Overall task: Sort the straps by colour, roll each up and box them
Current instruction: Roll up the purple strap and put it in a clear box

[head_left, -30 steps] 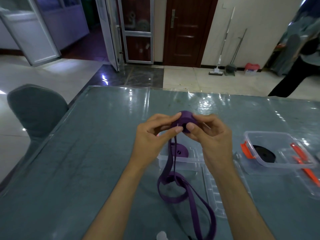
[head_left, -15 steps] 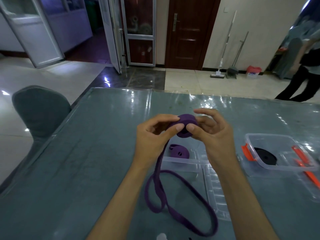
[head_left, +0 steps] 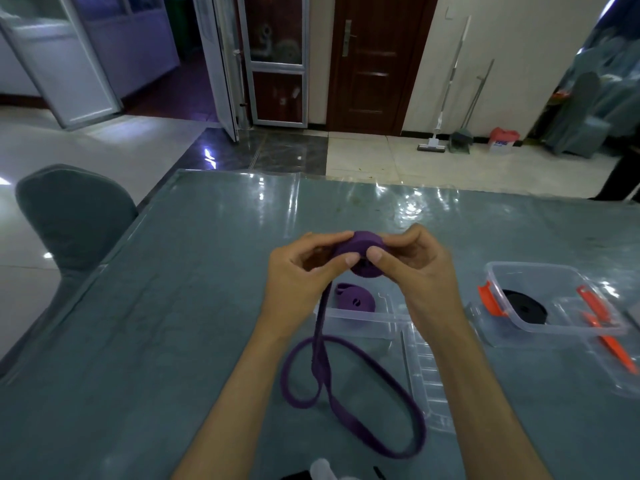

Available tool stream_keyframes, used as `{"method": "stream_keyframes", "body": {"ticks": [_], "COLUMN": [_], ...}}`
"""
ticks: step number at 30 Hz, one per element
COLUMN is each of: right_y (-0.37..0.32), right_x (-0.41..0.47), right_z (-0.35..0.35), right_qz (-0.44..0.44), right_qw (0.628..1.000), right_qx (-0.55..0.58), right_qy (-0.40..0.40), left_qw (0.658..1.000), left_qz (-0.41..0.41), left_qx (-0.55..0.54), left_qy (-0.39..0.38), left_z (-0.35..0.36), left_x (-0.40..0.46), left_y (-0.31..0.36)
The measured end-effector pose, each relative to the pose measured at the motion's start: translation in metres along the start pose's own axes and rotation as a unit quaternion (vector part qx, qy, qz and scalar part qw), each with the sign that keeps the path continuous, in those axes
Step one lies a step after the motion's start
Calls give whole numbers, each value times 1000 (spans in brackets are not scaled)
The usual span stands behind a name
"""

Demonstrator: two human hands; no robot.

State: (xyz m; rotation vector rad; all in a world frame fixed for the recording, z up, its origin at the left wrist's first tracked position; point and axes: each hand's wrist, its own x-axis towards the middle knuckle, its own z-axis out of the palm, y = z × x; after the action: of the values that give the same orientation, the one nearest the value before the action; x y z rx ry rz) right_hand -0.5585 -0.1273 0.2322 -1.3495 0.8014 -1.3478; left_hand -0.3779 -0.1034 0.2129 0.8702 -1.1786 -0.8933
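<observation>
Landmark: the clear box [head_left: 360, 322] in the middle of the worktop [head_left: 156, 341]; every place below is told from it.
Cut off at the near edge: a pale rounded thing [head_left: 322, 470] and a dark thing beside it are clipped by the bottom of the view, nearer than the box; what they are cannot be told.
Loose strap tail: the unrolled part of the purple strap [head_left: 346, 403] lies in loops on the worktop just in front of the box and rises past the box's near-left corner to the hands.
Clear lid: a see-through lid [head_left: 426, 368] lies flat against the box's near-right side; its edges are hard to trace on the shiny surface.
Hidden in the box: the right wrist covers the right half of the box, so only a rolled purple strap [head_left: 355, 301] in its left half shows.
Left hand [head_left: 301, 271]: above the box, fingers curled, thumb and forefinger pinching the left side of the purple roll [head_left: 360, 252].
Right hand [head_left: 412, 265]: above the box, fingers curled round the right side of the same roll, thumb pressed on its face; the hand hides the roll's far side.
Second box [head_left: 568, 327]: well to the right of the landmark box, clear with orange clips, holding a black rolled strap [head_left: 524, 310]; its right end blurs into glare.
Chair [head_left: 74, 216]: far left of the box, beside the worktop's edge.
</observation>
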Motion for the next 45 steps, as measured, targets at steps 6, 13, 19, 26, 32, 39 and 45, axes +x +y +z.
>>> {"method": "stream_keyframes", "body": {"ticks": [6,13,19,26,32,39,45], "right_y": [3,-7,3,5,-3,3,6], "right_x": [-1,10,10,7,17,16,13], "right_z": [0,-6,-1,-2,-7,-7,-6], "right_qz": [-21,-24,-21,-25,-18,-11,-25], "right_qw": [1000,999,999,999,1000,999,999], "right_qx": [6,-29,31,34,-10,-5,6], "right_qy": [9,-26,0,-8,-20,-39,-29], "left_qw": [1000,999,998,999,999,1000,999], "left_qz": [6,29,46,31,8,15,1], "left_qx": [-15,-15,-24,-41,-39,-14,-53], "left_qy": [-3,29,18,-5,28,18,10], "left_z": [-1,6,5,-2,7,-3,-4], "left_x": [-3,-7,2,5,-2,5,2], "left_y": [-2,-7,-4,-5,-5,-3,-8]}}
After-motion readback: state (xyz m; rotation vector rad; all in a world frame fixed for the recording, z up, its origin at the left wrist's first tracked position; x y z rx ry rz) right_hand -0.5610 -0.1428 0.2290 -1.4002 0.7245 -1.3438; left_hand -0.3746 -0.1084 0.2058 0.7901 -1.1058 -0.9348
